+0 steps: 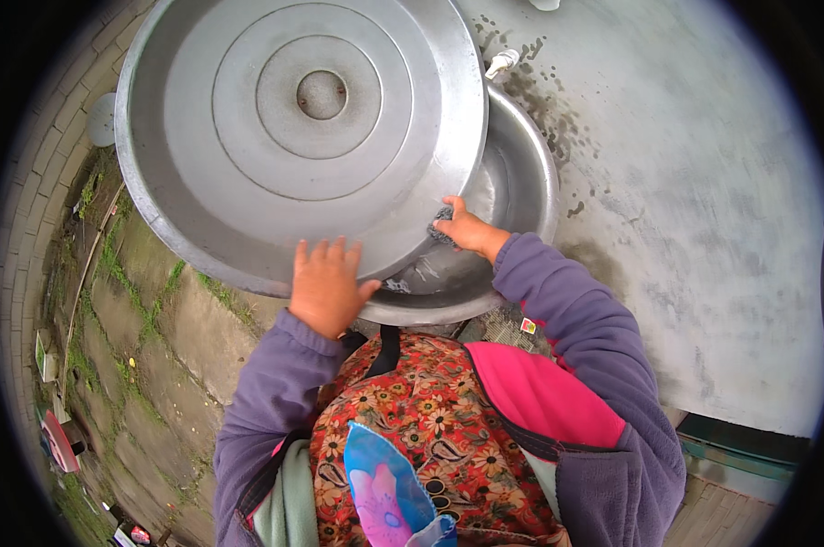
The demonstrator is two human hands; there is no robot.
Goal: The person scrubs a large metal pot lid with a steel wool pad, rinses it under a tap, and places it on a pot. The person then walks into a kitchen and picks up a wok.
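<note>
A large round metal lid or shallow pan (193, 143), marked with concentric rings, rests tilted over a metal basin (538, 164). My left hand (328, 284) lies with spread fingers on the near rim of the large round piece. In my right hand (465, 225) is a grey scouring pad (442, 225), pressed at its lower right rim. A little water and some suds show in the basin below. Part of the basin is hidden beneath the large piece.
A pale wall (692, 205) with wet splashes rises at the right, and a tap (502, 63) juts out beyond the basin. Mossy paving (172, 328) spreads at the left. A pink basin (59, 441) stands at the far lower left.
</note>
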